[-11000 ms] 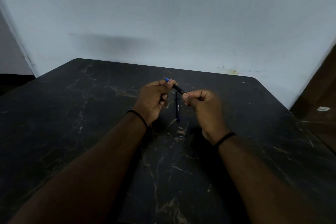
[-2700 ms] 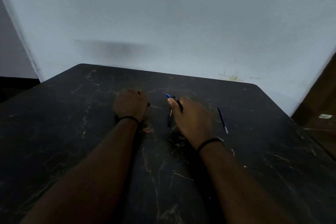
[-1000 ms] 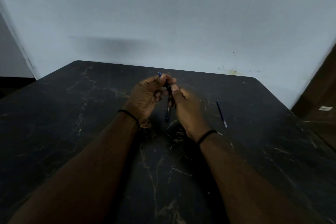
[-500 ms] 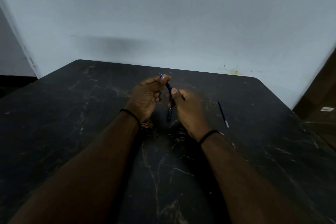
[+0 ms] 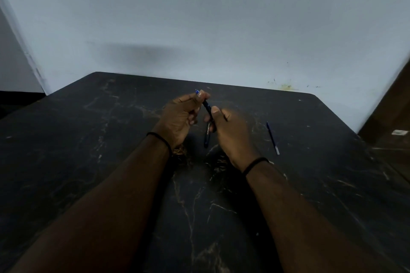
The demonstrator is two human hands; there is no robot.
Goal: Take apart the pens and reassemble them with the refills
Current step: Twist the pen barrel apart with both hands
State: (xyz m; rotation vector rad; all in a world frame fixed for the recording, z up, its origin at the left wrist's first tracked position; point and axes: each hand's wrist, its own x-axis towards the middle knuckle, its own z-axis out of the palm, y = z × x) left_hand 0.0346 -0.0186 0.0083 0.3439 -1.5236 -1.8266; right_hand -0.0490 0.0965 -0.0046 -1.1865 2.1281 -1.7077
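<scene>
While raised above dark tabletop [image 5: 111, 139], left hand [image 5: 179, 117] pinches blue-tipped end of pen [image 5: 207, 107], right hand [image 5: 230, 133] grips its lower part; second pen [image 5: 207, 136] lies beneath (between hands), refill [image 5: 272, 137] apart at right.

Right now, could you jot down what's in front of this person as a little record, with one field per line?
surface: dark marbled table against a pale wall
left hand: raised, fingertips pinching the blue-tipped end of a pen
right hand: raised, gripping the same pen lower down
held pen: dark, slanting between the hands
second pen: lying on the table beneath the hands
refill: thin, lying alone on the table right of the hands
wrists: a dark band on each
</scene>
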